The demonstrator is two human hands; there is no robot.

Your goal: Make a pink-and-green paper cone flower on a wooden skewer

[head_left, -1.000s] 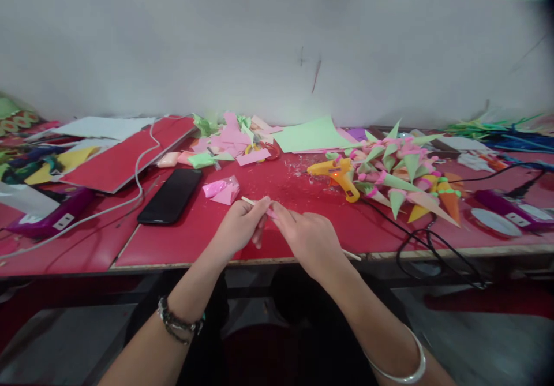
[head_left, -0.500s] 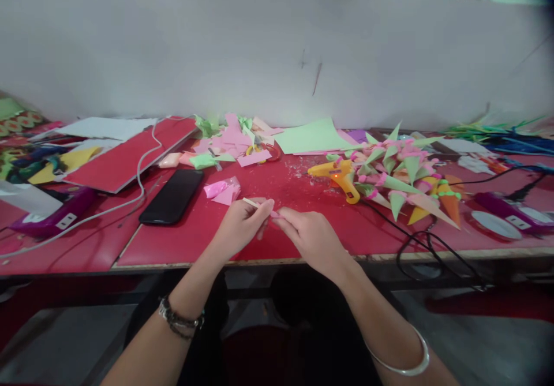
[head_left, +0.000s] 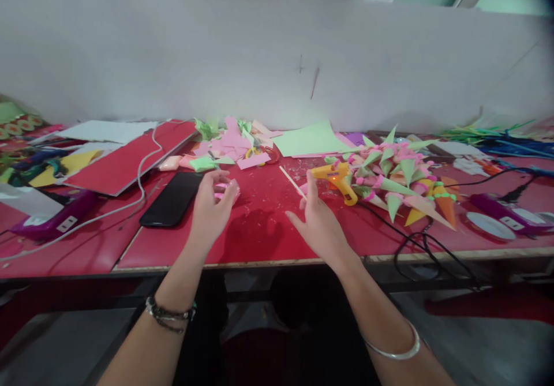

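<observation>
1. The left hand (head_left: pixel 209 213) is over the red table (head_left: pixel 255 242), its thumb and fingers curved apart with a clear gap between them
2. A pink packet (head_left: pixel 220 188) shows in that gap, partly hidden by the fingers
3. The right hand (head_left: pixel 322 230) is to the other side of the bare middle patch, index finger raised and thumb held well away from it
4. A thin pale stick (head_left: pixel 289 179) slants from beyond the right hand down to its fingers; the overlap is small and blurred, so I cannot tell whether they grip it or merely touch it
5. Just beyond the right fingers is a yellow glue gun (head_left: pixel 341 177) with a small orange light lit, its body beside a heap of green and pink paper cones (head_left: pixel 385 169)
6. A black phone (head_left: pixel 173 201) lies close by the left hand, near a red board (head_left: pixel 130 161) crossed by a white cable (head_left: pixel 140 178)
7. Along the back are pink paper scraps (head_left: pixel 231 141) and a pale green sheet (head_left: pixel 309 139)
</observation>
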